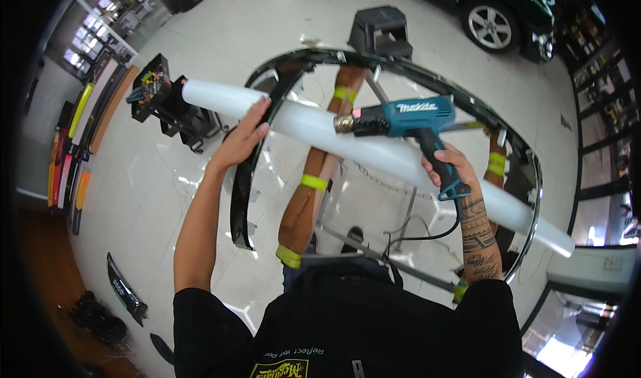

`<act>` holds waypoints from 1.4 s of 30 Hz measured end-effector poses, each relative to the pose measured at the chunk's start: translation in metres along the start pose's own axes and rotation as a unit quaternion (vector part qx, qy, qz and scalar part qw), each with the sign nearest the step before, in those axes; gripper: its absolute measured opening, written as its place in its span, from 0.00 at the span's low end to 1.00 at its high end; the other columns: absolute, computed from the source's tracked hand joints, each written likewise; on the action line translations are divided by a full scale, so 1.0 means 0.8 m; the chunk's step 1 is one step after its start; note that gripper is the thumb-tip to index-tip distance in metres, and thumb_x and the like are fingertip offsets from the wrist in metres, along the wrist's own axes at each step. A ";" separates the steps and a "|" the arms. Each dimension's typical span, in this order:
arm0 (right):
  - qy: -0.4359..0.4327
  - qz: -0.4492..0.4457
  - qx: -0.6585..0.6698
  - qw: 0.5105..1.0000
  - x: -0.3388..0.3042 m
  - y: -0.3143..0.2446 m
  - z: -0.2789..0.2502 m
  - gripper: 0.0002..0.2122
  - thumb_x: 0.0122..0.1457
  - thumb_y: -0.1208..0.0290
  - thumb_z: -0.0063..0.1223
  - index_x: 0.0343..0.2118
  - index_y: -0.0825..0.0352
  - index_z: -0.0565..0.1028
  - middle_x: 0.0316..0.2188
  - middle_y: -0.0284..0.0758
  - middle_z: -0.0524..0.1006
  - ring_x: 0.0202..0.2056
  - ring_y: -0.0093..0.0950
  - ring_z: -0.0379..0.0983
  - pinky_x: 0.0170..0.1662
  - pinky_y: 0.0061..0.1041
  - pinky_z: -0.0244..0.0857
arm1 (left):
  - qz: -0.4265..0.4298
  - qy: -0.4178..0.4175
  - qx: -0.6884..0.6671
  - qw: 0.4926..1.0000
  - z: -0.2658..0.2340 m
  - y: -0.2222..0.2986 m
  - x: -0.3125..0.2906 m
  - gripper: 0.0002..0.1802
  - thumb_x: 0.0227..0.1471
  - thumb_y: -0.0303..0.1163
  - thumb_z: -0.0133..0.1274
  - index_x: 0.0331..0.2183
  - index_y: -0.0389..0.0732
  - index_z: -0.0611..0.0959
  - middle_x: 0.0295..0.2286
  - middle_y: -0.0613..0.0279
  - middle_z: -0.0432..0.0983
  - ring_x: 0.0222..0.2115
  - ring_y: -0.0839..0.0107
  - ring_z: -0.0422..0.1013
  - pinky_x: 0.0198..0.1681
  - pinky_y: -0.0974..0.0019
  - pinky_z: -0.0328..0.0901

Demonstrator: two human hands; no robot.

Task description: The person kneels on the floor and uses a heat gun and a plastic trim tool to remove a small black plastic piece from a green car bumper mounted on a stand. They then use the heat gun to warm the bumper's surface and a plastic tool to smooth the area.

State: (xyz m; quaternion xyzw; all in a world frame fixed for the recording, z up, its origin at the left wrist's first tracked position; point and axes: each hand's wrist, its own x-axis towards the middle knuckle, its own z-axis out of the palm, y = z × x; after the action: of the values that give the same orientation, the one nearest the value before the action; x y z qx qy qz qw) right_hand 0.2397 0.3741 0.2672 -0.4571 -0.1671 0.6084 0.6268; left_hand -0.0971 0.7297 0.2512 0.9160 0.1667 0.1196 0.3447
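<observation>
My right hand (pixel 451 162) is wrapped round the black grip of a teal heat gun (pixel 419 116), whose metal nozzle points left. A dark cord runs down from the gun's handle. Beneath it stretches a long translucent white roll (pixel 374 148), slanting from upper left to lower right. My left hand (pixel 246 136) lies with its fingers stretched out along the edge of a curved glossy black car bumper (pixel 241 201). The bumper bows round the far side and down to the right. Whether my left fingertips touch the roll, I cannot tell.
Under the bumper and roll is a metal stand with brown padded arms (pixel 298 221) and yellow-green straps. A tool cart (pixel 155 98) stands left, a black step stool (pixel 380 32) beyond. A dark car (pixel 514 11) is parked far right. A glossy black part (pixel 124 290) lies on the floor lower left.
</observation>
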 end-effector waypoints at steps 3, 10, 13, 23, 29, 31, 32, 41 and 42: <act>0.013 -0.109 0.057 0.992 -0.069 0.034 0.013 0.29 0.50 0.65 0.59 0.51 0.74 0.61 0.27 0.42 0.71 0.16 0.25 0.70 0.18 0.19 0.66 | 0.007 0.013 0.024 1.000 0.005 0.001 -0.002 0.30 0.64 0.39 0.39 0.64 0.39 0.56 0.64 0.47 0.47 0.66 0.54 0.42 0.67 0.60 0.37; 0.058 -0.256 0.125 0.957 -0.271 0.122 0.063 0.29 0.43 0.72 0.66 0.43 0.84 0.62 0.26 0.47 0.69 0.18 0.35 0.74 0.26 0.38 0.76 | 0.032 0.012 0.043 0.998 0.003 -0.008 0.000 0.30 0.65 0.37 0.35 0.64 0.35 0.54 0.64 0.50 0.49 0.66 0.58 0.44 0.67 0.63 0.37; 0.217 -0.205 0.052 0.953 -0.344 0.159 0.123 0.26 0.40 0.75 0.67 0.40 0.82 0.65 0.27 0.44 0.70 0.19 0.31 0.74 0.25 0.28 0.73 | 0.052 0.019 0.047 0.997 0.008 -0.026 0.008 0.29 0.66 0.39 0.34 0.63 0.35 0.56 0.63 0.51 0.51 0.65 0.59 0.45 0.67 0.64 0.37; 0.497 0.004 -0.031 0.867 -0.478 0.384 0.251 0.14 0.46 0.79 0.59 0.36 0.72 0.69 0.23 0.33 0.72 0.19 0.21 0.72 0.23 0.21 0.67 | 0.096 0.012 0.007 0.995 0.029 -0.065 0.028 0.32 0.66 0.45 0.34 0.63 0.35 0.55 0.63 0.48 0.51 0.65 0.57 0.46 0.66 0.61 0.41; 0.673 -0.129 0.229 0.692 -0.532 0.504 0.275 0.12 0.52 0.71 0.59 0.37 0.69 0.72 0.24 0.32 0.74 0.21 0.25 0.74 0.26 0.25 0.73 | 0.088 0.070 0.007 0.994 0.017 -0.184 0.048 0.30 0.66 0.42 0.34 0.63 0.35 0.57 0.63 0.46 0.49 0.65 0.55 0.46 0.67 0.56 0.41; 0.635 -0.240 0.357 0.642 -0.552 0.568 0.262 0.09 0.56 0.62 0.56 0.32 0.62 0.72 0.23 0.29 0.72 0.22 0.25 0.71 0.31 0.29 0.71 | 0.161 0.042 0.148 0.975 0.024 -0.173 0.025 0.30 0.64 0.39 0.36 0.62 0.33 0.59 0.63 0.42 0.49 0.65 0.53 0.45 0.67 0.57 0.40; 0.641 -0.243 0.403 0.606 -0.568 0.600 0.264 0.09 0.57 0.59 0.54 0.29 0.58 0.71 0.21 0.29 0.71 0.21 0.24 0.69 0.30 0.29 0.68 | 0.106 0.069 0.106 0.986 0.057 -0.112 0.015 0.29 0.63 0.38 0.37 0.61 0.32 0.60 0.62 0.41 0.51 0.64 0.52 0.47 0.67 0.56 0.42; 0.581 -0.014 0.265 0.769 -0.667 0.690 0.154 0.08 0.57 0.66 0.52 0.25 0.64 0.71 0.16 0.29 0.67 0.18 0.21 0.63 0.21 0.21 0.57 | -0.057 0.138 0.214 0.965 0.090 0.037 -0.139 0.39 0.56 0.33 0.49 0.63 0.34 0.51 0.63 0.39 0.44 0.63 0.40 0.47 0.60 0.39 0.52; 0.571 -0.006 0.269 0.776 -0.671 0.693 0.138 0.08 0.56 0.67 0.53 0.25 0.64 0.71 0.16 0.29 0.67 0.18 0.22 0.63 0.21 0.22 0.57 | -0.072 0.129 0.207 0.967 0.091 0.044 -0.162 0.39 0.56 0.32 0.48 0.63 0.33 0.51 0.63 0.39 0.45 0.63 0.40 0.47 0.60 0.39 0.52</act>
State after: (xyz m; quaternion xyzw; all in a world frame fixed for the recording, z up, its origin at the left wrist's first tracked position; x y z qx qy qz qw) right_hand -0.2927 -0.1648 0.0808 -0.5321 0.3889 0.2521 0.7085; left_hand -0.1834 0.6115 0.2078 0.9297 0.2968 0.1744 0.1307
